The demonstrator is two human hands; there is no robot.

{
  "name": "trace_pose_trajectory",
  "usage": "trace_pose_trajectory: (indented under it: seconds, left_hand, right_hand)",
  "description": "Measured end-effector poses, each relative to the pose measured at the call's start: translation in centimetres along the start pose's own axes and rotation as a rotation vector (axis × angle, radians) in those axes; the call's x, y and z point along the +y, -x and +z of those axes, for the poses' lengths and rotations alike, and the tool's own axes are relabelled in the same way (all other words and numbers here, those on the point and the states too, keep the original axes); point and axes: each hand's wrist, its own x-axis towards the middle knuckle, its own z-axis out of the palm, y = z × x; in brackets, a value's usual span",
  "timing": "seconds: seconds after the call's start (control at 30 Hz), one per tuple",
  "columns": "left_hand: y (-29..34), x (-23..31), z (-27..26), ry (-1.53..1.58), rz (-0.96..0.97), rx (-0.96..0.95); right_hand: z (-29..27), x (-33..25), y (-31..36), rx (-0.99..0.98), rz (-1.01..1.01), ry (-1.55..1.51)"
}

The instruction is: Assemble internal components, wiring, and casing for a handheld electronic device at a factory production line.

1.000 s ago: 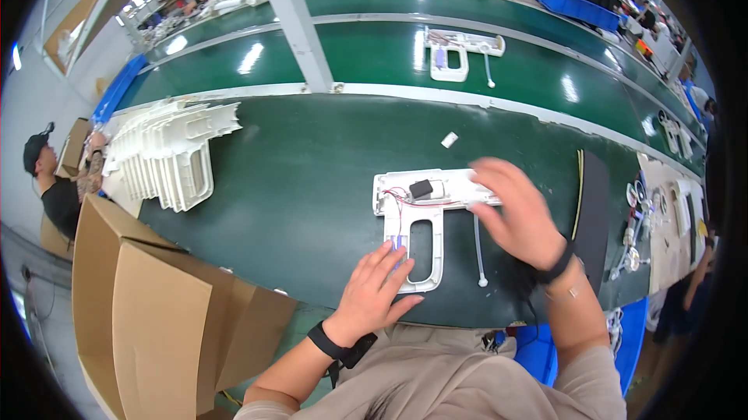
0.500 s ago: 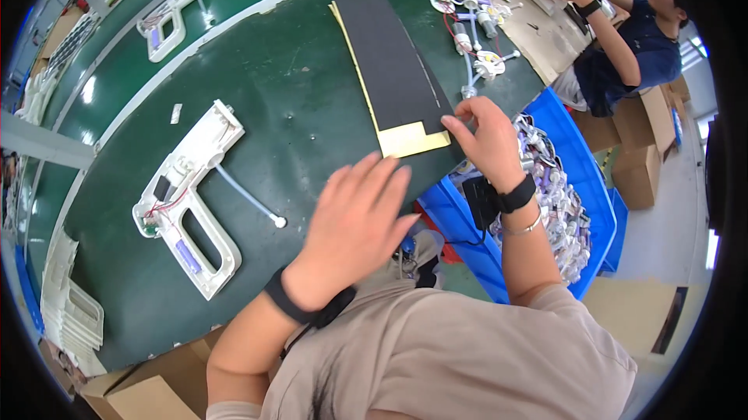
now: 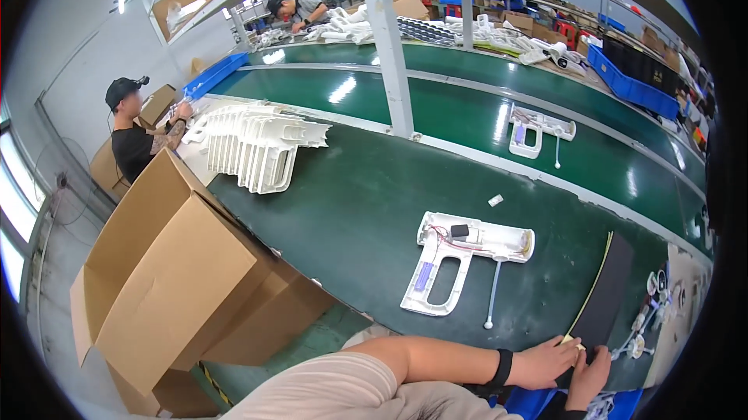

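Observation:
At the right, a long black sheet with a yellow edge [image 3: 605,295] lies on the green bench. My left hand [image 3: 539,364] is at the sheet's near end, its fingers bent and closed over the yellow part. Close beside it, my right hand [image 3: 589,381] has its fingertips pinched at the same end; what exactly lies between them is small and partly hidden. Left of the sheet rests an open white pistol-shaped housing half [image 3: 444,295], holding red wires, a black block and a purple part. A pale tube with a white tip [image 3: 492,295] extends from it.
Nested white housing shells [image 3: 253,147] stand at the bench's left end, above a large open cardboard box [image 3: 167,280]. Another housing [image 3: 538,132] lies on the green conveyor beyond. Wired parts [image 3: 650,311] lie at far right. Two people work farther off; a post [image 3: 386,46] rises behind the bench.
My view has swung left, bringing the boxes and stacked shells into sight. My left hand has moved onto the sheet's near end, close to my right hand.

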Motion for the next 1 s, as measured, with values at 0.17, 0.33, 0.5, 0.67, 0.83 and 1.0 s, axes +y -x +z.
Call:
trace_pose_trajectory:
  seconds: [0.17,0.33,0.5,0.67,0.83,1.0]
  left_hand:
    - [-0.6,-0.6,1.6,-0.062,0.046,0.096]
    - [-1.0,-0.7,1.9,-0.054,0.027,0.044]
    - [-0.7,-0.6,1.9,-0.048,0.036,0.058]
    - [-0.4,-0.3,0.7,-0.066,0.029,0.01]
    - [-0.6,0.5,0.7,-0.101,0.033,0.013]
    - [-0.3,0.3,-0.6,-0.113,0.086,0.079]
  right_hand:
    - [0.1,2.7,-1.5,-0.045,0.109,-0.118]
    - [0.4,5.7,-2.8,-0.153,0.173,-0.404]
    - [-0.5,7.4,-1.3,-0.278,0.236,-0.74]
    - [-2.1,4.7,-0.3,-0.217,0.096,-0.552]
    - [-0.8,9.7,0.4,-0.135,0.387,-1.12]
    - [-4.5,9.6,0.3,0.141,0.494,-1.248]
